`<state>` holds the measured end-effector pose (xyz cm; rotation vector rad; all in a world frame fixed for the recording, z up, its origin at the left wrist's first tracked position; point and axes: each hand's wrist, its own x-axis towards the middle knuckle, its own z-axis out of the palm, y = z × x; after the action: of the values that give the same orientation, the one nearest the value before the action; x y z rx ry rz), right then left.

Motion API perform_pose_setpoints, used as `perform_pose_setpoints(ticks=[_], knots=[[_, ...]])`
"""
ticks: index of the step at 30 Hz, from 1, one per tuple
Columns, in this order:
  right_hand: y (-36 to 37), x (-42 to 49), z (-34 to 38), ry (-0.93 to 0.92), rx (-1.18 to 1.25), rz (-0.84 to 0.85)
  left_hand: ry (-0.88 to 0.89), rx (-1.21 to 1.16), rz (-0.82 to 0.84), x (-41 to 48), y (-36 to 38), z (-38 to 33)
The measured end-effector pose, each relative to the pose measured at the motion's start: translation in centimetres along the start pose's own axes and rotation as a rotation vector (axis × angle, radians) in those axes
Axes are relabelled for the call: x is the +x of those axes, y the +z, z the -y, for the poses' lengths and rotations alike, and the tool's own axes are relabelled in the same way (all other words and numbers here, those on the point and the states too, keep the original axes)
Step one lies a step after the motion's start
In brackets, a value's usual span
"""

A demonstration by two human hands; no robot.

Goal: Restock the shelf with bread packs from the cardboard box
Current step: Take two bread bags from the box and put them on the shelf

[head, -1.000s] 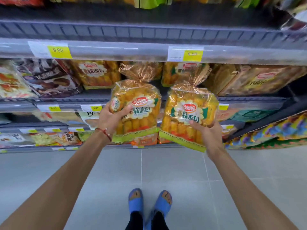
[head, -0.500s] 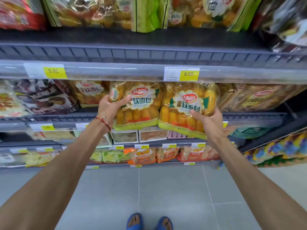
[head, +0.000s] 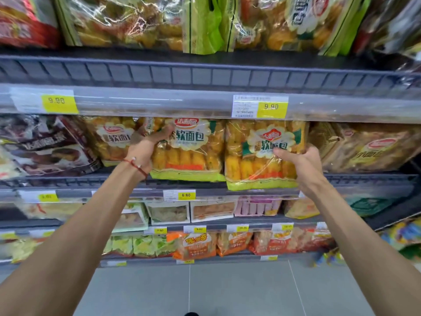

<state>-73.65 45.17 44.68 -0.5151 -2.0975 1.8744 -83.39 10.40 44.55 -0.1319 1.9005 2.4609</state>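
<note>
Both forearms reach up and forward from the bottom corners, nearly straight, wrists bent slightly inward. The left hand (head: 145, 148), a red cord at its wrist, is closed on the upper left corner of the left pack (head: 186, 148), fingers curled over its top edge and thumb across the front film. The right hand (head: 300, 160) grips the right pack (head: 262, 153) at its right side, thumb pressed on the front below the label and fingers wrapped behind, out of sight. The two packs stand upright side by side, touching, their green bottom seams at or just over the front lip of the shelf (head: 205, 184); whether they already rest on it I cannot tell. These look like light, soft goods: rows of small rolls in thin, shiny film that crinkles and could slip, and the bread would crush under a hard squeeze. Best held loosely by the sides or the sealed edges, with the palm spread wide rather than pinching the middle. Beyond them, more packs (head: 109, 139) of the same bread fill the row to the left, and brown ones (head: 369, 147) stand to the right. The cardboard box is not in view.
</note>
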Motion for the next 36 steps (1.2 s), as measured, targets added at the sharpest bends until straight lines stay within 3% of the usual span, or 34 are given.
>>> perform_pose_setpoints(ticks=[5, 14, 24, 36], knots=[[0.4, 1.1, 1.1, -0.073, 0.032, -0.034, 0.01, -0.056, 0.041, 0.0, 1.2, -0.1], [1.0, 1.6, -1.2, -0.115, 0.041, -0.062, 0.011, 0.09, 0.055, 0.3, 1.3, 2.1], [1.2, 2.3, -3.5, -0.031, -0.055, 0.033, 0.097, 0.297, -0.128, 0.6, 0.8, 4.5], [0.3, -1.4, -2.7, 0.228, -0.221, -0.078, -0.276, 0.459, -0.258, -5.9, 5.0, 2.1]])
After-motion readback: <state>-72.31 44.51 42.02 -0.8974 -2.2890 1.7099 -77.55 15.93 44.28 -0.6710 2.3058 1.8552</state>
